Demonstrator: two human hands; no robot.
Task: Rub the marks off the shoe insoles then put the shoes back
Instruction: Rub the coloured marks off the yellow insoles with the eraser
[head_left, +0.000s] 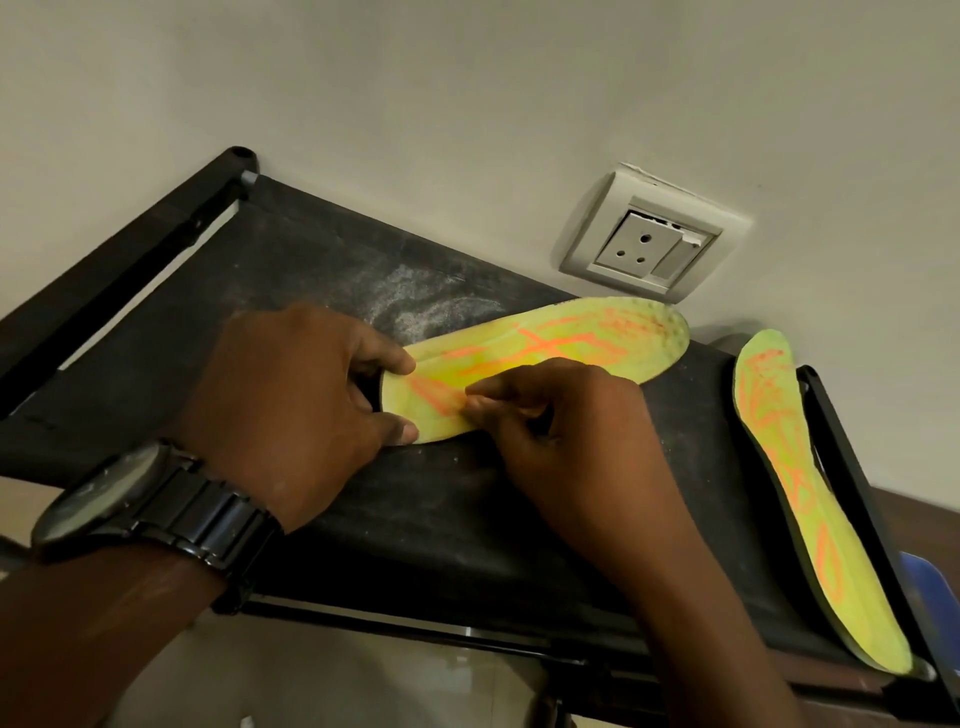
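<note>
A yellow-green insole (571, 348) with orange marks lies flat on the black fabric shelf (260, 291). My left hand (291, 405), with a dark watch on its wrist, grips the heel end of this insole between thumb and fingers. My right hand (561, 431) has its fingers pinched together and pressed on the orange marks near the heel; whether it holds something small is hidden. A second marked insole (795, 483) lies along the shelf's right edge, untouched. No shoes are in view.
The shelf belongs to a black metal-framed rack (156, 218) standing against a pale wall. A white wall socket (649, 244) sits just behind the first insole's toe. Dust streaks cover the fabric. A blue object (930, 587) shows at the far right.
</note>
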